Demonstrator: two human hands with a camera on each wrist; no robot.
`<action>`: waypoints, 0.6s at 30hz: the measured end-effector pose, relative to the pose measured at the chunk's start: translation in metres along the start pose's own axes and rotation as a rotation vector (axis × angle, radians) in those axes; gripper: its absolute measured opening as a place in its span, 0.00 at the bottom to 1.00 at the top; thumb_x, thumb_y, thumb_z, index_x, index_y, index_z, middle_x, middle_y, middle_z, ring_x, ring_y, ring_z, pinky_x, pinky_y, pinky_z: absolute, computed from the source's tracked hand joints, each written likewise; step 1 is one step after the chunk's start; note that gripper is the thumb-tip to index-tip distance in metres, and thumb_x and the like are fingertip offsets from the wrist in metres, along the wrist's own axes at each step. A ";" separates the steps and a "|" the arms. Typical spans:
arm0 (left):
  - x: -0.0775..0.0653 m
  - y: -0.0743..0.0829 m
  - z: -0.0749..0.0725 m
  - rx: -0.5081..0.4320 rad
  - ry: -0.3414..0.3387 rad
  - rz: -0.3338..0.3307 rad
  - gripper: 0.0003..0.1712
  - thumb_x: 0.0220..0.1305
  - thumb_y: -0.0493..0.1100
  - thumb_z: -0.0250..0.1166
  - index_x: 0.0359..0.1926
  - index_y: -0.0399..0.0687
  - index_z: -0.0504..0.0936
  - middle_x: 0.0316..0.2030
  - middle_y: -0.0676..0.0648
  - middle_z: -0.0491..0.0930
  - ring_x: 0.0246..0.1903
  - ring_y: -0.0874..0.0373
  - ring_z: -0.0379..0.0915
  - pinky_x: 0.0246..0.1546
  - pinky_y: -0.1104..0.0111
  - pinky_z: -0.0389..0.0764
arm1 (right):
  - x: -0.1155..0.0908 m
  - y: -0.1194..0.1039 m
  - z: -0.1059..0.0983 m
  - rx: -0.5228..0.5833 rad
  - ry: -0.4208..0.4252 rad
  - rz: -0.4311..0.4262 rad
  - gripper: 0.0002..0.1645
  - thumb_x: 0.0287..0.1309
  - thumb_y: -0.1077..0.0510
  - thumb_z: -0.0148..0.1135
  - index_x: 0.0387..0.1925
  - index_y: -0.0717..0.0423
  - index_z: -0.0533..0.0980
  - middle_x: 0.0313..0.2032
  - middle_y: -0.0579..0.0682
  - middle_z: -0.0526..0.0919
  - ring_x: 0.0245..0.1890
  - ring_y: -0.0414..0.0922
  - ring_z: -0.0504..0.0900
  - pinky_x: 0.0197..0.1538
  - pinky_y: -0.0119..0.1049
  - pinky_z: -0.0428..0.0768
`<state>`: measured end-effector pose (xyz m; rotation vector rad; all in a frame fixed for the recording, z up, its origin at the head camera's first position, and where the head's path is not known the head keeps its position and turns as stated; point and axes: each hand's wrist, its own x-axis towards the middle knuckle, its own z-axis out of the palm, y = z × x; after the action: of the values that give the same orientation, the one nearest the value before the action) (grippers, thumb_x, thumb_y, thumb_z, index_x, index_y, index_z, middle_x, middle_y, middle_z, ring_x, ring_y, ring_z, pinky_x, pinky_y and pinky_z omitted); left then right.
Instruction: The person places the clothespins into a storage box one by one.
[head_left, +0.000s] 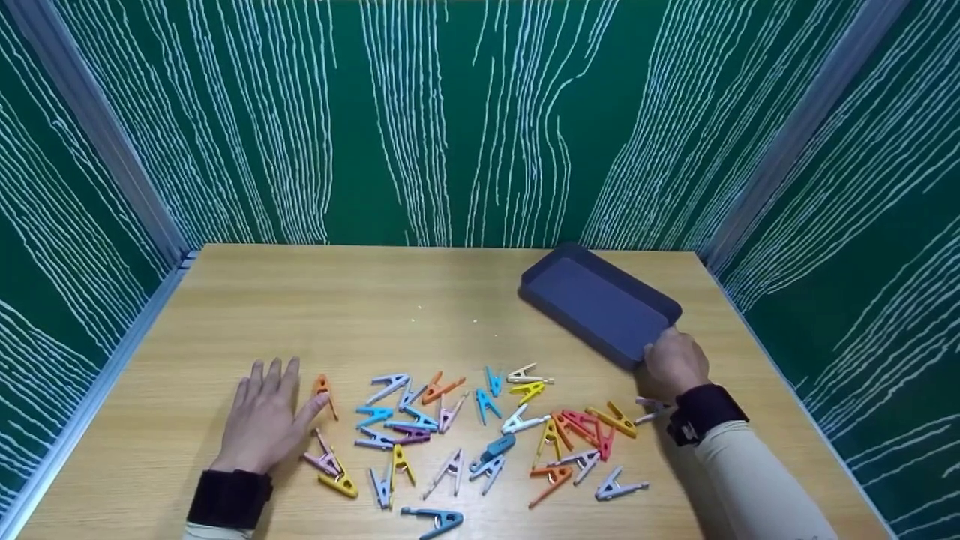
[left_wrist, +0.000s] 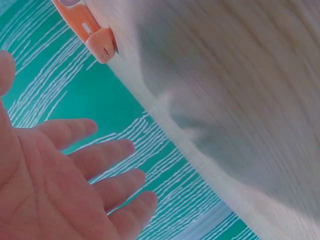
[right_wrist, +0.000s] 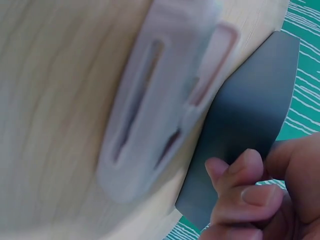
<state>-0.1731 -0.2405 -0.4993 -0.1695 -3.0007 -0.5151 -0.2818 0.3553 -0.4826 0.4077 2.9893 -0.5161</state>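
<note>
A dark grey rectangular tray (head_left: pixel 600 304) lies at the back right of the wooden table. My right hand (head_left: pixel 675 364) grips its near right corner; in the right wrist view the fingers curl at the tray's wall (right_wrist: pixel 245 105). A pale clothespin (right_wrist: pixel 150 100) fills much of that view in front of the hand. On the left, my left hand (head_left: pixel 266 420) is spread with straight fingers and holds nothing. Its thumb is beside an orange clothespin (head_left: pixel 322 386), also in the left wrist view (left_wrist: pixel 90 30); whether they touch, I cannot tell.
Several clothespins in many colours lie scattered over the front middle, among them a yellow one (head_left: pixel 337 484) and a blue one (head_left: pixel 435 520). Green panels (head_left: pixel 465 150) with white wavy lines stand behind and at both sides of the table (head_left: pixel 360 300).
</note>
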 end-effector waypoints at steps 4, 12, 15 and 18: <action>0.000 0.001 0.000 -0.003 0.004 0.001 0.48 0.76 0.68 0.47 0.77 0.32 0.55 0.73 0.22 0.52 0.74 0.23 0.39 0.71 0.34 0.41 | 0.000 -0.006 0.002 -0.002 0.004 -0.023 0.21 0.73 0.56 0.53 0.46 0.76 0.75 0.38 0.68 0.82 0.35 0.57 0.81 0.37 0.50 0.78; -0.002 0.004 0.000 -0.021 -0.003 -0.002 0.50 0.76 0.70 0.45 0.77 0.32 0.55 0.73 0.22 0.53 0.74 0.23 0.38 0.72 0.35 0.39 | 0.002 -0.017 0.006 -0.013 0.016 -0.087 0.18 0.68 0.58 0.51 0.42 0.73 0.76 0.40 0.73 0.82 0.40 0.65 0.83 0.40 0.57 0.79; -0.001 0.005 -0.001 -0.022 -0.007 -0.005 0.50 0.76 0.70 0.45 0.77 0.32 0.55 0.73 0.22 0.52 0.74 0.23 0.38 0.72 0.35 0.39 | 0.002 -0.022 0.008 -0.009 0.003 -0.100 0.18 0.70 0.58 0.51 0.44 0.73 0.76 0.38 0.69 0.82 0.37 0.59 0.83 0.38 0.53 0.79; -0.001 0.006 -0.001 -0.021 -0.003 0.000 0.50 0.75 0.70 0.45 0.77 0.32 0.55 0.73 0.22 0.52 0.74 0.23 0.39 0.71 0.35 0.39 | 0.003 -0.028 0.009 -0.015 -0.016 -0.099 0.18 0.72 0.58 0.51 0.45 0.73 0.76 0.36 0.65 0.82 0.34 0.55 0.81 0.37 0.50 0.78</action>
<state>-0.1718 -0.2353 -0.4969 -0.1722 -2.9992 -0.5470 -0.2919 0.3275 -0.4827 0.2549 3.0081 -0.5025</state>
